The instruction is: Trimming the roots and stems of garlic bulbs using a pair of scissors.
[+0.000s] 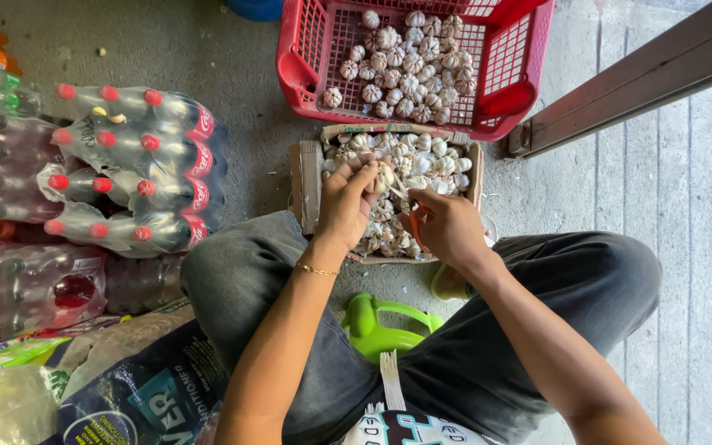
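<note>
Left hand [346,200] fingers clamping a garlic bulb [385,175] over the cardboard box [307,185], right hand [447,224] fingers closing on an orange-handled tool [416,233] just beside it, red basket [306,70] rim lying beyond the fingertips, shrink-wrapped bottles [138,169] crowding the left, bare concrete [686,206] opening right.

**Around you on the concrete floor**

To your left lie shrink-wrapped packs of bottles [138,169] with red caps and dark drink, beside more wrapped bottles [35,284] at the picture's edge. Near your left knee sits a dark printed sack [138,391], with a clear plastic bag [6,408] just beside it. Under you shows a green stool [377,325]. To your right a brown metal rail [636,82] runs slantwise across the grey floor [694,247].
</note>
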